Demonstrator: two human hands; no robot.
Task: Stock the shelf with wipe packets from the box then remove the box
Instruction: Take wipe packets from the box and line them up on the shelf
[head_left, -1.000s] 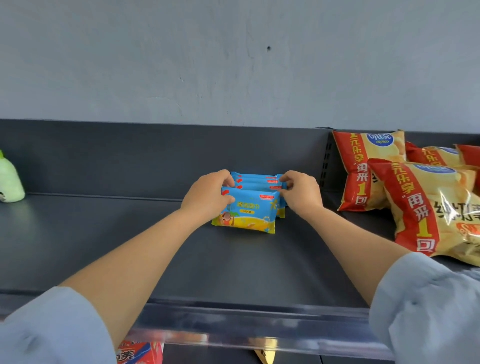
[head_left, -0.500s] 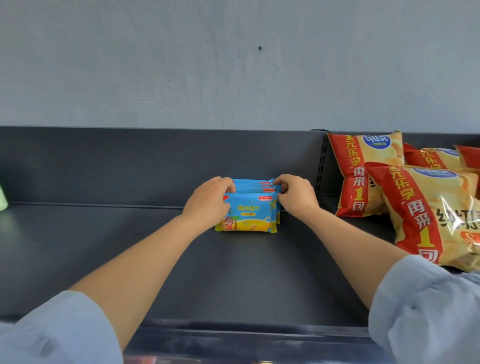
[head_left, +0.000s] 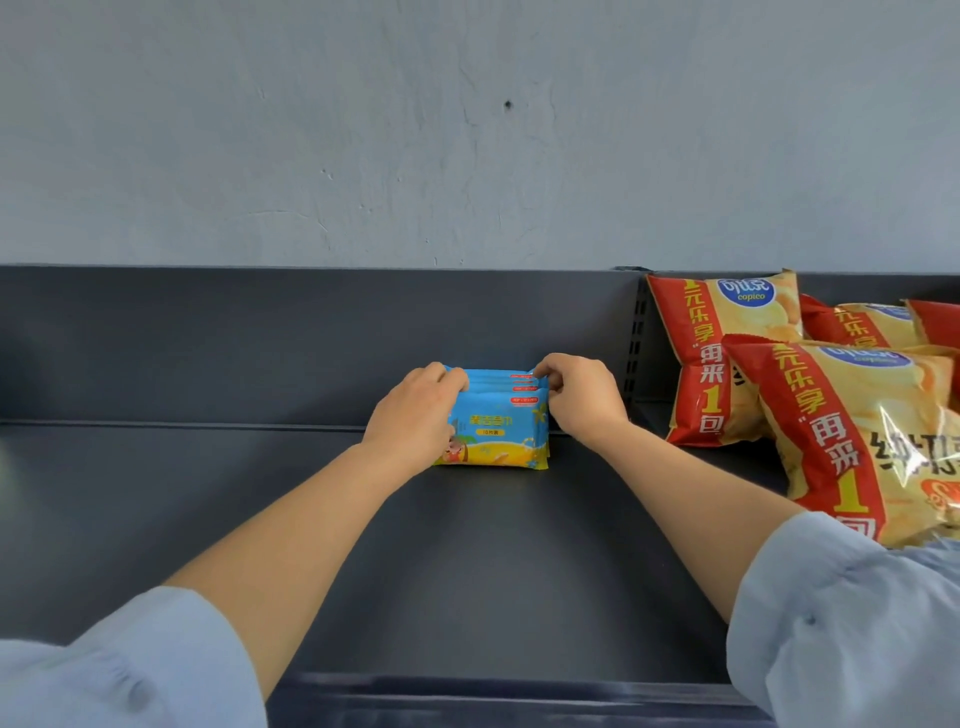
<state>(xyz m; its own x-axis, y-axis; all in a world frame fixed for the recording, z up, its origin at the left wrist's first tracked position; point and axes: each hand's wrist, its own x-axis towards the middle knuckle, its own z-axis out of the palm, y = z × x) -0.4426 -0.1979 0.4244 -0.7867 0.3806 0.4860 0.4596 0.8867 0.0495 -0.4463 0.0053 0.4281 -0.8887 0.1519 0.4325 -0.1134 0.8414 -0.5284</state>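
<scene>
A small row of blue-and-yellow wipe packets (head_left: 498, 431) stands upright on the dark grey shelf (head_left: 467, 561), close to its back panel. My left hand (head_left: 415, 415) grips the left end of the row, fingers curled over the packets' tops. My right hand (head_left: 576, 400) grips the right end, fingertips pinching the top edges. The front packet faces me; those behind show only their top edges. The box is out of view.
Several red-and-yellow chip bags (head_left: 852, 431) lean and lie on the right part of the shelf, past a perforated upright (head_left: 636, 353). A grey wall (head_left: 467, 130) rises behind. The shelf's front lip (head_left: 493, 696) runs along the bottom.
Both hands have pushed the row of packets back toward the rear panel and squared it up. The view has shifted, and the green bottle at far left has left the frame.
</scene>
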